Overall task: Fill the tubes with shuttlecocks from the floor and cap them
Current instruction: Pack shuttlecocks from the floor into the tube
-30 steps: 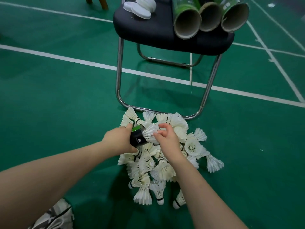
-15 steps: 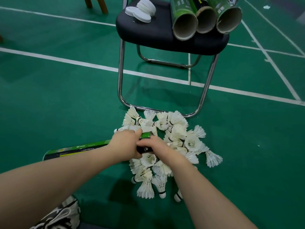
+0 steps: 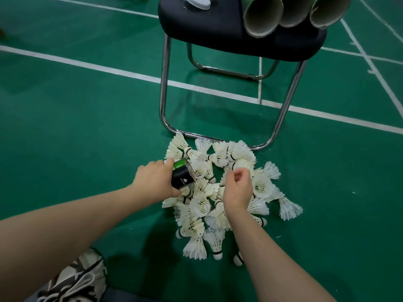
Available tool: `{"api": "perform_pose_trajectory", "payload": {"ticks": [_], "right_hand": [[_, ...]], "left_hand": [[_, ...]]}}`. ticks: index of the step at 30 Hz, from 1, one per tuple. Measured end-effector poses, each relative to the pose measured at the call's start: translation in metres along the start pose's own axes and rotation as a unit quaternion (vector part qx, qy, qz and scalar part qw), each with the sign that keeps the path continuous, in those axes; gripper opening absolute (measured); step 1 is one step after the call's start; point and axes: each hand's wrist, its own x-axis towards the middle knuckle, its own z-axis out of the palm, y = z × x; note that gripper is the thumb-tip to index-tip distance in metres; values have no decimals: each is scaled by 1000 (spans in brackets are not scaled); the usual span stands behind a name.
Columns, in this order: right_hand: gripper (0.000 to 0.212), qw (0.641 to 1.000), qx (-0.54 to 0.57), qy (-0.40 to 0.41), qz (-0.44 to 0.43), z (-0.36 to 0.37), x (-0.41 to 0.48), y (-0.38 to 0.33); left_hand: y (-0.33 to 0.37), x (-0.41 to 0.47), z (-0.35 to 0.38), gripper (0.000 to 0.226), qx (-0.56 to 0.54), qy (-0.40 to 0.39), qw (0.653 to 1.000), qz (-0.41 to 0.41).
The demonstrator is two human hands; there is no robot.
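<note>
Now the right hand (image 3: 236, 188) has left the tube (image 3: 182, 176) and moved right. A black chair (image 3: 218, 25) stands on the floor (image 3: 87, 127), with a pile of shuttlecocks (image 3: 202, 205) by its front bar, and three open tubes (image 3: 261, 18) and white caps (image 3: 197, 1) on its seat. The left hand (image 3: 152, 182) wraps its fingers round the tube's end, over the pile. The right fingers are curled; I cannot tell if they hold anything.
</note>
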Motion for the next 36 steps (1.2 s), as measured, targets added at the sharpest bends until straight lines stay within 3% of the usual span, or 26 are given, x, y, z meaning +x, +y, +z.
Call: {"api": "perform_pose_trajectory", "payload": {"ticks": [3,8,13,16,18,21,24,26,29,31,36], "right_hand": [[5,986,-127,-100,-36,11,7,4],[42,903,-319,-252,-140,44,17,11],[29,821,-428,-289,-243,69,20,13],[31,792,-487,-291,-225,78,23,17],[33,801,-489,-276,-207,78,26,18],[32,857,-428,-232,-169,73,37,19],[24,944,-271,-158,-105,64,46,10],[18,980,-127,-143,-48,57,48,1],[9,990,-9,-132,-38,46,47,-11],[14,991,43,-121,-39,42,47,-17],[20,982,101,-162,-19,35,40,-24]], "left_hand": [[-3,5,4,59,-3,-5,1000,-14],[-8,18,6,55,-19,-11,999,-28],[-17,26,11,51,-30,-5,999,-36],[-26,30,14,51,-29,-17,998,-48],[-33,34,16,52,-28,-26,998,-59],[-40,36,19,55,-21,-35,997,-68],[-42,36,21,55,-15,-36,997,-70],[-40,35,22,54,-12,-38,997,-67],[-33,34,22,55,-9,-40,997,-60],[-28,34,20,56,-10,-39,998,-55],[-16,33,12,61,-15,-34,998,-41]]}}
